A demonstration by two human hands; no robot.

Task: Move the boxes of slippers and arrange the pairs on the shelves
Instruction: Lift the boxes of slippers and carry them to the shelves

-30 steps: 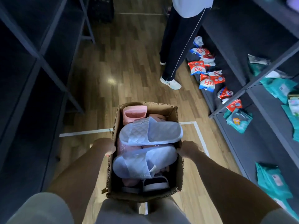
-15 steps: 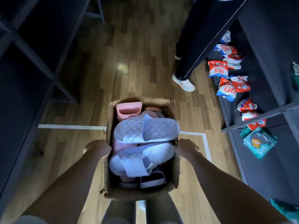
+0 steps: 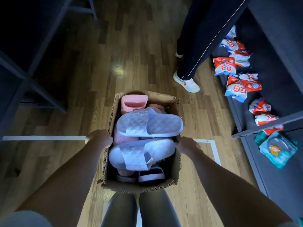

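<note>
An open cardboard box (image 3: 176,169) hangs in front of my legs, above the wooden floor. My left hand (image 3: 100,138) grips its left wall and my right hand (image 3: 186,145) grips its right wall. Two pale blue quilted slippers lie on top, one (image 3: 149,123) further from me and one (image 3: 141,154) nearer. A pink slipper (image 3: 133,102) stands at the far end. More pink slippers and a dark one (image 3: 151,175) lie underneath, partly hidden.
Dark empty shelves (image 3: 24,76) run along the left. Shelves on the right (image 3: 270,125) hold red and white packets (image 3: 236,86) and teal packs (image 3: 277,149). A person in dark trousers and white shoes (image 3: 186,81) stands ahead on the right. White tape lines (image 3: 44,138) cross the floor.
I have walked forward with the box in both hands. The standing person and the right shelves are now closer, and the white tape line has slid toward me.
</note>
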